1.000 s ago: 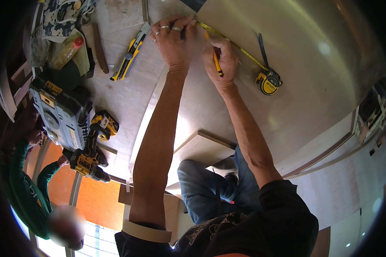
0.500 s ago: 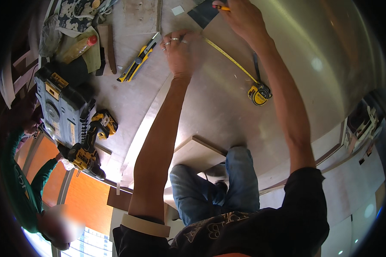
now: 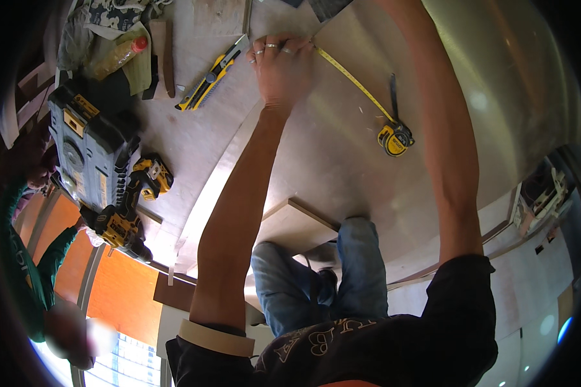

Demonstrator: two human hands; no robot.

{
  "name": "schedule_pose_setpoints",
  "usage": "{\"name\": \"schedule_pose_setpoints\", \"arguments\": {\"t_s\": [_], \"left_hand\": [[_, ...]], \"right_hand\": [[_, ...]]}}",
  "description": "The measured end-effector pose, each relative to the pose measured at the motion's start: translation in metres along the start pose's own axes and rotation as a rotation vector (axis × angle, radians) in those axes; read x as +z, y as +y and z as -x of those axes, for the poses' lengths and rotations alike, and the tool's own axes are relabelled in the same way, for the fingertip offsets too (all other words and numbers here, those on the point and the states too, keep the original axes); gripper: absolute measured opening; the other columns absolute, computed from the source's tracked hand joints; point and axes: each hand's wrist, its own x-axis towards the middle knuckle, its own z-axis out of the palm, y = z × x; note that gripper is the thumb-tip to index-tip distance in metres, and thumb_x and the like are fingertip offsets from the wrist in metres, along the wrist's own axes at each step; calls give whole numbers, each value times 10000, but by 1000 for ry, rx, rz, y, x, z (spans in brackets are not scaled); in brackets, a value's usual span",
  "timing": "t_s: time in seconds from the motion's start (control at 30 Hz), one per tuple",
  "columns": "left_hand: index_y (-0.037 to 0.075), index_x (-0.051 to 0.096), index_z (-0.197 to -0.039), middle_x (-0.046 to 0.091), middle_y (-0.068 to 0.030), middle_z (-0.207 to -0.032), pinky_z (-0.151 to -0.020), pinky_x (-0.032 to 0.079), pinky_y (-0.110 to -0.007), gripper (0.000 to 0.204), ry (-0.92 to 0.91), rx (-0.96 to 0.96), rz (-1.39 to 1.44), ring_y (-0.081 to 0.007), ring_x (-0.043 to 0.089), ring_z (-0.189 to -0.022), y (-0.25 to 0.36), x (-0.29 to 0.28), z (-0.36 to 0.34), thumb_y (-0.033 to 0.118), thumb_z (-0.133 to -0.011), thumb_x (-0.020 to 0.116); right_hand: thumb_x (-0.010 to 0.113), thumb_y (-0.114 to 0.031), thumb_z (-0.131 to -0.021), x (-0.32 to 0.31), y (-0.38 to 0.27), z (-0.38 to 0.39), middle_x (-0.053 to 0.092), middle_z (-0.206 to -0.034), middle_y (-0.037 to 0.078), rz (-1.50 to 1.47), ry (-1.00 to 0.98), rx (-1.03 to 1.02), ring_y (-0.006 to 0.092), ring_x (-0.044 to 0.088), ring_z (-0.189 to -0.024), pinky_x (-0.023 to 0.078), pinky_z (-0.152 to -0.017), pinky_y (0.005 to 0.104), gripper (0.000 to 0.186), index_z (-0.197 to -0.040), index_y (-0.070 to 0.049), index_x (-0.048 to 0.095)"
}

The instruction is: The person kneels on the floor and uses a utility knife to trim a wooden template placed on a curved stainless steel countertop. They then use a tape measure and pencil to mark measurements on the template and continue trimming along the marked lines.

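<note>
My left hand point(image 3: 281, 72), with rings on its fingers, rests on the large pale sheet surface point(image 3: 348, 174). Its fingers are bent and closed at the end of the yellow blade of a tape measure point(image 3: 395, 138); blur partly hides the grip. The blade runs out to the right and nearer to me, where the black-and-yellow case lies. Just left of that hand is a yellow-and-black utility knife point(image 3: 211, 76), blade out. Only my right forearm point(image 3: 448, 129) shows, reaching past the top edge; the hand is outside the picture. A dark square piece point(image 3: 329, 6) lies at the top.
On the left stand a grey tool case point(image 3: 87, 155) and a yellow-and-black cordless drill point(image 3: 121, 227). Beyond them lie a red-capped bottle point(image 3: 117, 57) and a wood strip point(image 3: 163, 61). A board point(image 3: 297, 226) sits before my knees. A person in a green sleeve point(image 3: 57, 258) is at the left.
My right hand, holding a pencil before, has moved up out of the picture. The view has shifted slightly. My left hand stays at the blade's end.
</note>
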Motion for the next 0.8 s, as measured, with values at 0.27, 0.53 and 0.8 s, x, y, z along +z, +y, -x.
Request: {"name": "schedule_pose_setpoints", "arguments": {"t_s": [0.27,0.53,0.8], "left_hand": [[189,761,-909,657,6,-1048,-959,351,-431,121,80,106,-26,-257,535,-1062,-7,3,7,283,-852,710],[161,732,-1095,644,-84,-1124,-1017,356,-464,254,88,177,114,-300,517,-1164,1,-33,6,268,-866,707],[-8,622,-1156,613,-211,-1211,-898,507,-429,225,48,12,274,-386,609,-1068,56,-153,214,113,-967,631]], "right_hand": [[838,-466,-716,-41,37,276,585,-1112,142,376,-148,196,333,579,-1031,508,-814,464,664,-1216,-97,603],[835,-389,-686,-14,30,321,580,-1094,161,263,-19,148,332,534,-1041,496,-860,464,610,-1121,-16,624],[830,-384,-733,-40,-21,433,568,-1156,172,-251,-1,310,297,525,-1135,457,-971,414,696,-1255,-30,534]]}}
